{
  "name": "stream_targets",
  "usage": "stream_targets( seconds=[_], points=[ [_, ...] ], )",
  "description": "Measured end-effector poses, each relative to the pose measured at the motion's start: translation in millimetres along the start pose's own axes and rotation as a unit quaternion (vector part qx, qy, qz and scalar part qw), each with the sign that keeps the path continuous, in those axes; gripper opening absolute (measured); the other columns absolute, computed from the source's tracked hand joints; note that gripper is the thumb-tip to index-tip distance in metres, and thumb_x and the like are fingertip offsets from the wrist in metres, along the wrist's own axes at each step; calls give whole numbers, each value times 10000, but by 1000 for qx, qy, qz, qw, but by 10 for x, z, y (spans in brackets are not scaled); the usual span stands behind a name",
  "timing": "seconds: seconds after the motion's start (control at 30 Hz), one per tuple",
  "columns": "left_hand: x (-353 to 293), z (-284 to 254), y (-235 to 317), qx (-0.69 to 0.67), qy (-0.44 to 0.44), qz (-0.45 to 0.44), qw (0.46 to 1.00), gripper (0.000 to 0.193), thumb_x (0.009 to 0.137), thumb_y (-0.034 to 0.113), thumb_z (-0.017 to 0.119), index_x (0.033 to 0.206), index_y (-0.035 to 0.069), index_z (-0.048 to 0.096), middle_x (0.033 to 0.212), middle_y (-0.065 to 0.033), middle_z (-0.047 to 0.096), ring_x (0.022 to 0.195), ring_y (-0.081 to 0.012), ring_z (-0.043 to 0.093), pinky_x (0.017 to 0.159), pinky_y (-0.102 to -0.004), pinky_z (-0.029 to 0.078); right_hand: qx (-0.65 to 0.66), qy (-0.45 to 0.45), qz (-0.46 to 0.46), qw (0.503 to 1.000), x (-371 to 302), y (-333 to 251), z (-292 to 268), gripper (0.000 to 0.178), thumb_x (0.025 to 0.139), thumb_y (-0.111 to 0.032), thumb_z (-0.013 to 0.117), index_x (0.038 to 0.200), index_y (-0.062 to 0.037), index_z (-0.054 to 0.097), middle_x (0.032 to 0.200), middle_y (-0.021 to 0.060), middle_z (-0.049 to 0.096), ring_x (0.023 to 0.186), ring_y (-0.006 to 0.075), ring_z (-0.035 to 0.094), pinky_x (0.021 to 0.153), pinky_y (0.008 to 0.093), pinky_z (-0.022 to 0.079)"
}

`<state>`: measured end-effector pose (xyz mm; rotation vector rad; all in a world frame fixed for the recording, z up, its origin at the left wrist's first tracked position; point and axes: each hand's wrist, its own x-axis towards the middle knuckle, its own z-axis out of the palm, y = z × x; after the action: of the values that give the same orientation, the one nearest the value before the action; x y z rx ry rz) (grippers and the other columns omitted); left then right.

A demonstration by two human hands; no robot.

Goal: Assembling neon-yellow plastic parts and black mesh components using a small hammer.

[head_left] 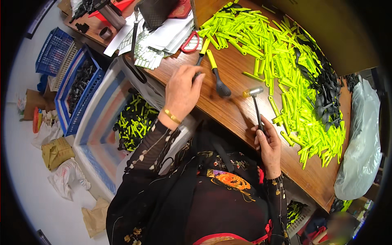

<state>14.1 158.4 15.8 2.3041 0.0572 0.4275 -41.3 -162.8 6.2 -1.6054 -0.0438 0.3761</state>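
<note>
My left hand (183, 92) is closed around the dark end of a kitchen utensil with a yellow-green handle (205, 47). My fingers hide most of its head, so its exact kind does not show. Beside it on the wooden table lies a black spoon (222, 87), also with a yellow-green handle. My right hand (268, 145) grips the black handle of a small hammer (257, 106). Its head, metal with an amber-coloured end, is raised to the right of the spoon. Loose yellow-green handles (269, 49) are heaped beyond both hands.
Black utensil heads (326, 98) are piled at the table's right side, near a clear plastic bag (359, 143). Red-handled scissors (190, 42) and papers (171, 36) lie at the far left. Below the table's left edge, a striped sack (96, 155) contains several black and yellow-green utensils.
</note>
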Motion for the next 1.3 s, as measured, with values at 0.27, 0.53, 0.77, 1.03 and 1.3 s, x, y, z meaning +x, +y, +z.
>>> stream_targets(
  seconds=[0.27,0.53,0.77,1.03,1.3],
  points=[
    [526,353,-355,205,88,74,972,283,874,101,754,1149,48,708,1078,-132,661,1039,-337,629,898,-449,518,6,2,-4,1000,22,43,16,510,1067,-117,590,1556,-39,465,1136,45,680,724,25,551,569,155,430],
    [427,357,-568,152,153,129,968,237,871,90,767,1102,34,774,1041,-119,764,979,-314,709,887,-408,562,-3,7,-16,1000,-19,55,2,501,1074,-126,588,1553,-39,470,1149,47,690,738,28,564,584,159,445],
    [481,291,-518,142,158,121,970,224,896,72,732,1117,79,770,982,-141,752,918,-337,699,829,-433,546,21,15,-8,1000,-33,-25,-35,495,1065,-106,594,1543,-46,485,1127,33,698,752,37,566,616,178,450],
    [477,116,-631,-213,96,-62,970,240,1050,125,637,1220,-31,703,967,-42,749,810,-75,668,702,-242,543,-35,246,-23,968,-523,-109,-825,479,1050,-42,567,1527,-54,518,1037,-2,674,653,12,486,541,179,384],
    [-864,-140,57,-481,-116,-364,789,289,1080,132,584,1324,-21,562,959,-45,657,731,-100,610,639,-258,534,-294,11,-271,916,-142,-276,-51,431,895,60,730,1311,-53,715,1081,161,733,916,287,715,793,360,555]
  ],
)
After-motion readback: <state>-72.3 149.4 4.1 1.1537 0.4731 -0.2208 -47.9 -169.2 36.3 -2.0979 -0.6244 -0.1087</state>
